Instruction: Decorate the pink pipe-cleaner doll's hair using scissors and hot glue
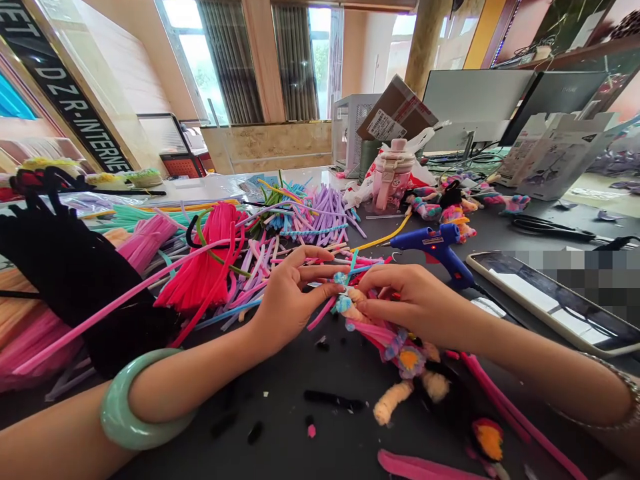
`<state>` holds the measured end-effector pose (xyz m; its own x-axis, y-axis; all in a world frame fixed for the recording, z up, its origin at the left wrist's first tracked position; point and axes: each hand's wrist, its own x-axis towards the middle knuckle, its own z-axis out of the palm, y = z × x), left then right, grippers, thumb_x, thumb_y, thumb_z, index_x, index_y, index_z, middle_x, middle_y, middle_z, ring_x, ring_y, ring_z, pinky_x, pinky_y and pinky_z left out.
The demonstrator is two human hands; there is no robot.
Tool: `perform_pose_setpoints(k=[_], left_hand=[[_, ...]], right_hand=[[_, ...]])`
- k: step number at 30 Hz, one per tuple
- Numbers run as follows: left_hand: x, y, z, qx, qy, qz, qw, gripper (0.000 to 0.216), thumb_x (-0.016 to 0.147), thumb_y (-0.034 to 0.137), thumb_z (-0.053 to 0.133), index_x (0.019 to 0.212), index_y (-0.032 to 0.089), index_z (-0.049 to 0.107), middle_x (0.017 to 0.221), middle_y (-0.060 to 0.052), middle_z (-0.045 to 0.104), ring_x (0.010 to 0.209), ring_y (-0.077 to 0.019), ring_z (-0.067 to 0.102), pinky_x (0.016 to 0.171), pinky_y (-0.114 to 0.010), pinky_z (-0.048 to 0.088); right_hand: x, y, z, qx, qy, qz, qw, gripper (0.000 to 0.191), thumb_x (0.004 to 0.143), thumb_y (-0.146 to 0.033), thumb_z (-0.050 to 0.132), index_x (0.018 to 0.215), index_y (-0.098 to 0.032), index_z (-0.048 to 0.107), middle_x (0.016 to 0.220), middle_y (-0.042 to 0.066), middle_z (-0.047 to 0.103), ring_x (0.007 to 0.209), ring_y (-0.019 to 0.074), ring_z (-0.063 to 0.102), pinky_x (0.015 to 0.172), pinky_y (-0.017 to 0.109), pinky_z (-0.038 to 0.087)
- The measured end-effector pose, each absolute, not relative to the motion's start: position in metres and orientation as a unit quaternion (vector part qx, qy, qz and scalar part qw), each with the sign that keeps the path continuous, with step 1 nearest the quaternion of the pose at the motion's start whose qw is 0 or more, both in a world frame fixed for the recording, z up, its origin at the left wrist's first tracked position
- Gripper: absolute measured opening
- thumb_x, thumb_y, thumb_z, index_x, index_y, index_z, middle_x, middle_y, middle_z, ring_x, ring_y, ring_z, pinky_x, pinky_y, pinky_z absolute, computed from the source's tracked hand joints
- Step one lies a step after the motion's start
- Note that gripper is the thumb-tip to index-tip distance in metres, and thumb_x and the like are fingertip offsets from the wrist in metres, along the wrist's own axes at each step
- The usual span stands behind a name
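Observation:
A pipe-cleaner doll (383, 333) lies over the dark tabletop, with a pink body, peach limbs and an orange flower-like patch. Its end with light-blue fuzzy trim points away from me, between my hands. With thumb and fingertips, my left hand (293, 293) pinches the light-blue trim. My right hand (405, 297) has its fingers closed on the peach limb beside it; its fingertips are partly hidden. Just beyond the right hand rests a blue glue gun (437, 247) with a small red light. A jade-green bangle (127, 400) circles my left forearm.
Bundles of black (85, 280), red (205, 260) and purple pipe cleaners (325, 207) cover the left and back. At right lie a phone (545, 300) and black-handled scissors (550, 227). A pink bottle (393, 177) and finished-looking dolls (455, 210) stand behind. Black scraps (333, 400) lie near me.

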<state>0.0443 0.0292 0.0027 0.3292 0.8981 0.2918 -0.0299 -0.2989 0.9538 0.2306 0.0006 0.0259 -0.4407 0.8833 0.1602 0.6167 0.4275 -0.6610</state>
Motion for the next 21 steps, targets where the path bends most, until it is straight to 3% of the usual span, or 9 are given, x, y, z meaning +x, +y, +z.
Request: perform_pose_setpoints(k=[5, 12, 21], left_hand=[[0.044, 0.026, 0.002, 0.677, 0.323, 0.48, 0.455, 0.032, 0.07, 0.024, 0.074, 0.092, 0.019, 0.051, 0.09, -0.005, 0.074, 0.104, -0.0249, 0.064, 0.087, -0.034, 0.05], [0.044, 0.022, 0.0, 0.716, 0.327, 0.493, 0.371, 0.025, 0.075, 0.022, 0.07, 0.093, 0.021, 0.052, 0.097, -0.003, 0.073, 0.1, -0.0212, 0.066, 0.099, -0.035, 0.042], [0.045, 0.019, 0.002, 0.708, 0.341, 0.515, 0.343, 0.022, 0.076, 0.018, 0.069, 0.091, 0.022, 0.052, 0.095, -0.002, 0.073, 0.1, -0.018, 0.066, 0.094, -0.029, 0.046]], right_hand=[[0.226, -0.003, 0.026, -0.473, -0.815, 0.214, 0.256, 0.023, 0.083, -0.027, 0.05, 0.067, -0.017, 0.063, 0.06, -0.003, 0.056, 0.056, 0.0102, 0.046, 0.053, 0.023, 0.033], [0.225, -0.008, 0.023, -0.493, -0.804, 0.152, 0.295, 0.02, 0.085, -0.029, 0.05, 0.08, -0.018, 0.066, 0.072, 0.001, 0.066, 0.066, 0.0139, 0.056, 0.058, 0.024, 0.037], [0.223, -0.015, 0.019, -0.482, -0.839, 0.063, 0.246, 0.019, 0.088, -0.026, 0.047, 0.076, -0.018, 0.059, 0.074, 0.002, 0.06, 0.066, 0.0149, 0.055, 0.061, 0.027, 0.038]])
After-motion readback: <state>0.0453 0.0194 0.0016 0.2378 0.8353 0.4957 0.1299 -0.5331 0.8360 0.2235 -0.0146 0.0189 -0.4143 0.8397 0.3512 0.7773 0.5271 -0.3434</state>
